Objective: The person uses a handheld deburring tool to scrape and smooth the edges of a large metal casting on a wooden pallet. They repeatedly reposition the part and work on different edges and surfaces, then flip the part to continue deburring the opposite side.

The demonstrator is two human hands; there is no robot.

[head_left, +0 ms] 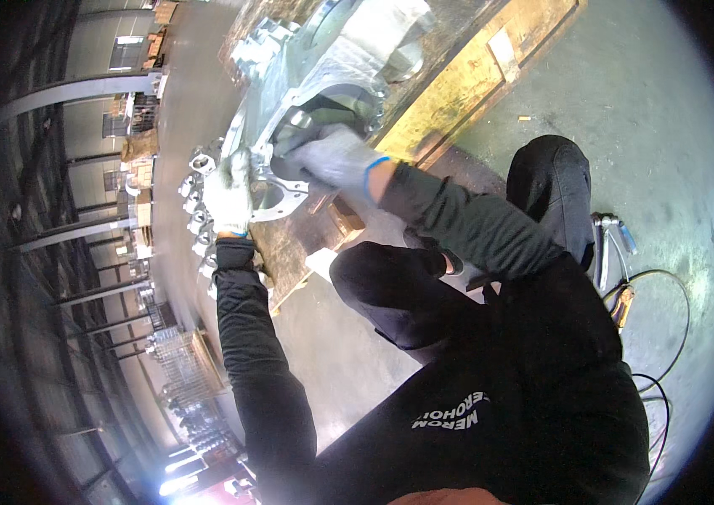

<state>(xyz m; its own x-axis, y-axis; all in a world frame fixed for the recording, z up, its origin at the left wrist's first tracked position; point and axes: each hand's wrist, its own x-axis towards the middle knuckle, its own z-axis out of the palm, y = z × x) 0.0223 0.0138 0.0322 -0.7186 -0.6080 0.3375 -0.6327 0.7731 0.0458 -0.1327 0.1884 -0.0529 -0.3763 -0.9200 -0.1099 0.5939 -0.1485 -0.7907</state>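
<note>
Silvery metal casting [315, 71] sits on the wooden platform [291, 254], beyond its near corner, apparently mid-work, though how much is done or left cannot be read. At left, the left hand [230, 199] lies beside the drilled flange [291, 204], its grip impossible to tell; rightward, the right hand [333, 160] meets the casting's dark opening, fingertips obscured, hold unclear, the casting's main body just beyond it.

open floor [647, 189] at right, metal casting [353, 57] blocking ahead
</note>
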